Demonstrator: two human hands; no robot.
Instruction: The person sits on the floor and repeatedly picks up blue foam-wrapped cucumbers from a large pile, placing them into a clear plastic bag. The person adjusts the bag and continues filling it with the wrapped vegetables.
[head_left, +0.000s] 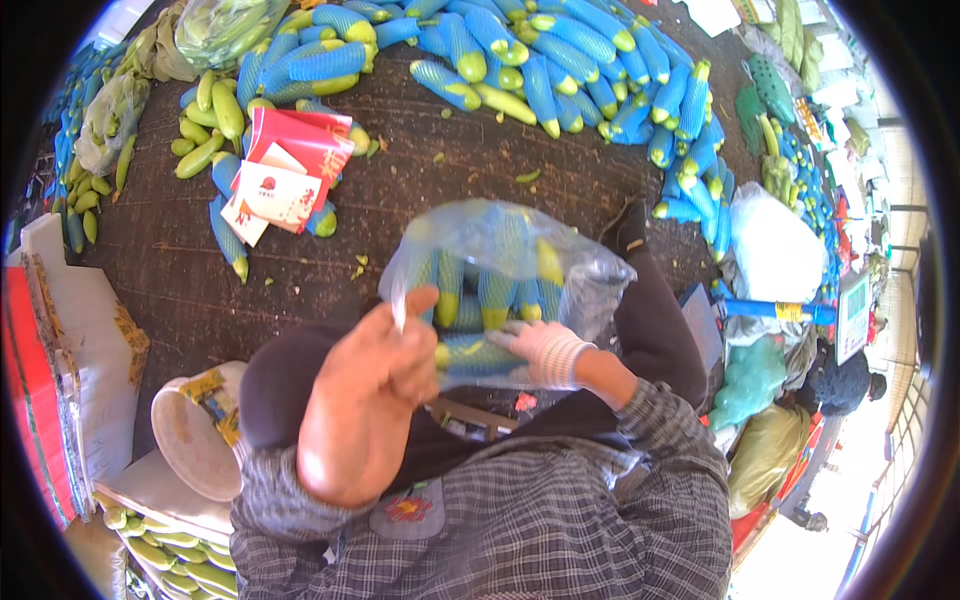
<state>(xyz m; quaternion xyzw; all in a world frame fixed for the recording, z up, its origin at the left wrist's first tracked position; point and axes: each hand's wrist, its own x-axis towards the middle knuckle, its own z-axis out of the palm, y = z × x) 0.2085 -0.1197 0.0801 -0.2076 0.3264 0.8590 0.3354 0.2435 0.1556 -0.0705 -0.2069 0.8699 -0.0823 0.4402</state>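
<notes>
Between my legs is a clear plastic bag (480, 247) holding several pale green zucchini in blue foam net sleeves. My bare left hand (382, 352) is closed at the bag's left edge, and a whitish fold of the plastic stands up by its fingers. On my right hand (551, 352) is a white knitted glove. Its fingers lie over one end of a sleeved zucchini (476, 354) that rests crosswise at the near side of the bag. The palm hides that end. The other zucchini (495, 289) in the bag point toward me.
Sleeved zucchini (577, 45) are heaped in an arc across the dark floor (315, 300). Red and white printed packets (285, 180) lie on more zucchini at left. A white bucket (199, 442) stands by my left knee. At right are a scale display (853, 315) and a person (836, 382).
</notes>
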